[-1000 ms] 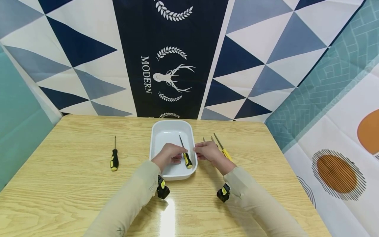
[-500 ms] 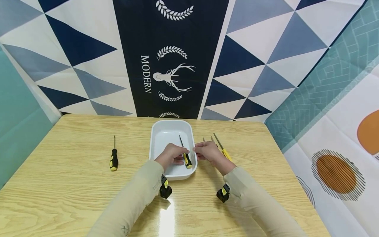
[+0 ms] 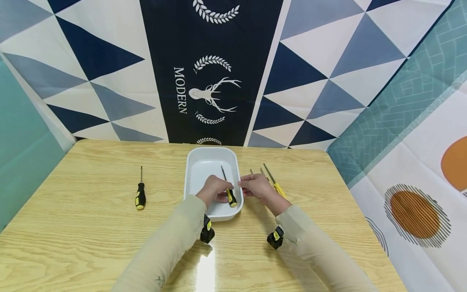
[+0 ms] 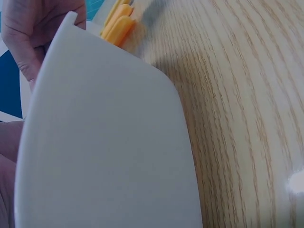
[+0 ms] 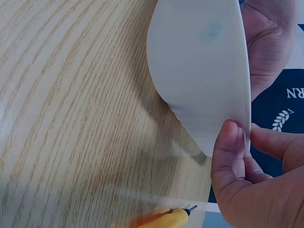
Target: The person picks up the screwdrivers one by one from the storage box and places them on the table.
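A white tray (image 3: 198, 170) stands on the table, with a black-and-yellow screwdriver (image 3: 232, 198) lying along its right side, tip toward the far wall. Inside the tray, my left hand (image 3: 213, 187) holds this screwdriver near the top of its handle, thumb across it and fingers curled beneath. The tray wall (image 4: 109, 133) hides most of that hand in the left wrist view. My right hand (image 3: 257, 186) pinches the tray's right rim. In the right wrist view, thumb and fingers (image 5: 227, 147) sit on opposite sides of the rim.
Another black-and-yellow screwdriver (image 3: 140, 196) lies on the wooden table (image 3: 91, 227), left of the tray. Beyond my right hand are several tools, partly hidden, among them a yellow-handled one (image 3: 279, 189). A patterned cloth (image 3: 215, 40) hangs behind the table's far edge.
My left hand and forearm have shifted slightly to the right, the thumb reaching further over the screwdriver. The right hand, the tray and the screwdriver have hardly moved.
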Demonstrator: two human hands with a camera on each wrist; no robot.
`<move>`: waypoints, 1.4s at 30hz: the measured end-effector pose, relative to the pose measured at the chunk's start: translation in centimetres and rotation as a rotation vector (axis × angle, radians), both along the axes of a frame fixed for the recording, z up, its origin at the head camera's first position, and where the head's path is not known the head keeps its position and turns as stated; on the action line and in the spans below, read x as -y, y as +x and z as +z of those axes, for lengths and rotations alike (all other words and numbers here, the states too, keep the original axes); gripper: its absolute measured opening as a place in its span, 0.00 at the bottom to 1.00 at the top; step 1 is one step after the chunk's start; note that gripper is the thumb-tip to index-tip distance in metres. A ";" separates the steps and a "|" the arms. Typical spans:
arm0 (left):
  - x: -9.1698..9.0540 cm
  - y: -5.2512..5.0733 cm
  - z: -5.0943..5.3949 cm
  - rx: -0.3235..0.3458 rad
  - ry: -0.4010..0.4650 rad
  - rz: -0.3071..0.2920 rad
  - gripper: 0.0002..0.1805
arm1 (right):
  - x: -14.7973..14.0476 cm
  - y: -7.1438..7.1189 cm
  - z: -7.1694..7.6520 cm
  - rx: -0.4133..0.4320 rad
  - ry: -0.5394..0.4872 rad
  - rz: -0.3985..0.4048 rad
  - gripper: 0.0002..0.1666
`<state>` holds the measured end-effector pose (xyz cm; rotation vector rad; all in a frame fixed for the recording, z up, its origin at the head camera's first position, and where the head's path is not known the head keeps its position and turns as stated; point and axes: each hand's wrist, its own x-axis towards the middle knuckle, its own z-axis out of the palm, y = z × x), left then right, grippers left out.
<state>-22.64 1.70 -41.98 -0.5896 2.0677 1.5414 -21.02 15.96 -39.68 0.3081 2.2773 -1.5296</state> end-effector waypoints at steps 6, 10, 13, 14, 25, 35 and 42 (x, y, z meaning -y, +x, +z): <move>-0.2 0.1 -0.1 -0.040 -0.065 -0.034 0.22 | 0.1 0.1 0.2 0.004 0.009 -0.001 0.18; -0.3 0.3 0.0 -0.058 -0.091 -0.047 0.22 | 0.0 0.0 0.1 0.004 0.001 0.005 0.19; -0.4 0.4 0.0 -0.070 -0.104 -0.039 0.21 | 0.0 0.0 0.1 0.002 -0.005 0.011 0.20; -0.5 0.4 0.0 -0.076 -0.108 -0.036 0.21 | 0.0 0.0 0.1 0.003 -0.006 0.011 0.19; -0.7 0.8 0.2 -0.125 -0.166 -0.051 0.18 | 0.0 0.0 0.0 0.003 -0.005 -0.001 0.19; -0.4 0.7 0.1 -0.103 -0.107 -0.030 0.17 | 0.0 0.0 -0.1 0.001 -0.018 0.007 0.19; 0.0 0.5 -0.6 -0.082 -0.061 -0.048 0.12 | 0.0 0.0 -0.1 0.008 -0.023 -0.003 0.18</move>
